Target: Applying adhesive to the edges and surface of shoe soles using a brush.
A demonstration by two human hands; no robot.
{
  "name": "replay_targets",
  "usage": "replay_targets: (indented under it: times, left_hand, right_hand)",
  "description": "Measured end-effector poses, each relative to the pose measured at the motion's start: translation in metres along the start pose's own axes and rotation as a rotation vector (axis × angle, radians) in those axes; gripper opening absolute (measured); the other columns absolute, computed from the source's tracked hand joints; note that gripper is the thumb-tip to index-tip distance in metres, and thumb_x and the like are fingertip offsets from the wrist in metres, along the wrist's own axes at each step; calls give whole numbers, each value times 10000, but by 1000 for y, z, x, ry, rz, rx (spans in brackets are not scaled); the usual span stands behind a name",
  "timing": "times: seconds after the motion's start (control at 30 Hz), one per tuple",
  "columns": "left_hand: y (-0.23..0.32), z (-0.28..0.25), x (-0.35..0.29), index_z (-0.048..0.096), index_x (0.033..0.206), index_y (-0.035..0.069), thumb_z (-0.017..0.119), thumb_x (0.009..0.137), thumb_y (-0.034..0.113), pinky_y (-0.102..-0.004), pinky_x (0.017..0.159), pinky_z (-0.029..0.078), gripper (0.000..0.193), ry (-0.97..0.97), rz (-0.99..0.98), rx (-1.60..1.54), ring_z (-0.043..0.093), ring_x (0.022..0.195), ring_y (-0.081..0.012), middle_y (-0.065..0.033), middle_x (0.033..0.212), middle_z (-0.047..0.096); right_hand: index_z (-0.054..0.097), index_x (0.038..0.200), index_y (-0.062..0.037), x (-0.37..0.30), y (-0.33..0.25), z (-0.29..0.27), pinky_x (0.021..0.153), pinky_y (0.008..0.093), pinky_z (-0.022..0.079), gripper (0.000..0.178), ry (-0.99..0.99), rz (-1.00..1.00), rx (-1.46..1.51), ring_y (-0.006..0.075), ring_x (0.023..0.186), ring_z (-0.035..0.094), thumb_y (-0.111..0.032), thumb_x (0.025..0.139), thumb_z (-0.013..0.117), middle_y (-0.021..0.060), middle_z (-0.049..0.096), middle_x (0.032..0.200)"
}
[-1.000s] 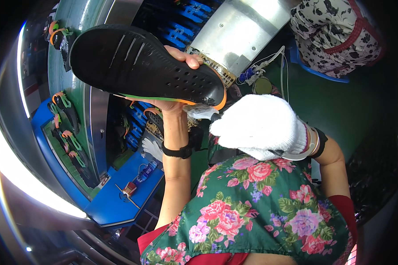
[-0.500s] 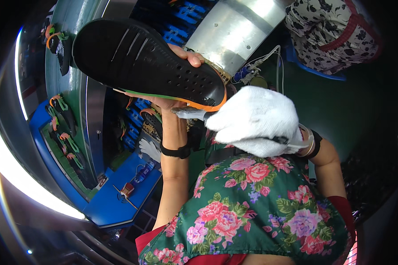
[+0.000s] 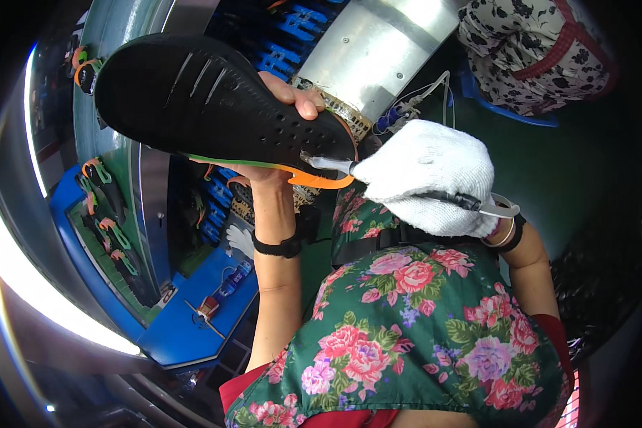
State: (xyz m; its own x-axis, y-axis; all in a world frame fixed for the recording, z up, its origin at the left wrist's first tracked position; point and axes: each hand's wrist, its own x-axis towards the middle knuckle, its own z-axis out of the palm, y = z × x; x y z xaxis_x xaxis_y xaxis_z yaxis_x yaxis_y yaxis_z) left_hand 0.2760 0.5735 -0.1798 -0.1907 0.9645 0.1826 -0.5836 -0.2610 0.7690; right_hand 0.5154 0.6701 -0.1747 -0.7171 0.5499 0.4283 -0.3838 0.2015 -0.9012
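My left hand, bare, is closed round a black shoe sole. Its fingers curl over the far edge and the palm lies beneath. Slots cross the wide end of the sole, and small holes dot the narrow end. Green and orange strips run along its lower edge. In a white knit glove, my right hand is shut on a small brush. The brush's bristle end overlaps the perforated end of the sole, near its edge. The glove and the hand hide most of the brush handle.
Sandal parts with orange and green straps lie on a green conveyor belt at left. A blue table bears a small red pot. Beyond are a metal cover and a person in patterned cloth.
The brush has moved from below the sole's edge onto its perforated face. My left hand and the sole have shifted slightly left; my right hand has lifted a little.
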Motion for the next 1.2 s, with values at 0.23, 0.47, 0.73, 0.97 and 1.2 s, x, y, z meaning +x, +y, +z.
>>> replay_targets:
  times: [0.23,0.47,0.73,0.97,1.2]
  left_hand:
    - [0,0,2,609,1135,-79,527,899,818,-487,892,560,930,73,73,13,719,933,-322,-157,1018,640]
    - [1,1,11,603,1287,44,576,956,686,-489,957,511,723,-2,-22,1,655,952,-290,-118,1073,547]
    - [-11,2,11,596,1099,-68,389,662,1055,-472,754,575,1223,279,1,-40,697,785,-364,-230,882,657]
    - [5,-13,16,597,1263,1,555,845,851,-487,997,519,948,33,-111,5,676,991,-322,-157,1084,591]
    - [-7,-7,16,548,1276,-55,259,667,1078,-487,757,586,1318,296,-44,-92,698,794,-380,-229,948,670]
  right_hand:
    - [810,939,-163,-3,5,8,712,349,591,218,-33,-98,43,234,850,733,-68,744,818,27,792,1020]
    - [818,966,-140,3,1,8,700,344,596,225,-33,-155,-1,237,802,725,-60,757,795,37,786,971]
    - [800,903,-121,13,11,12,715,353,599,171,45,-227,64,246,829,735,-53,748,792,42,786,982]
    - [802,905,-145,12,11,6,728,346,589,183,-31,-118,17,239,835,730,-64,740,794,29,784,972]
    - [797,934,-130,23,16,8,728,360,593,225,7,-146,110,249,838,730,-31,732,796,48,783,999]
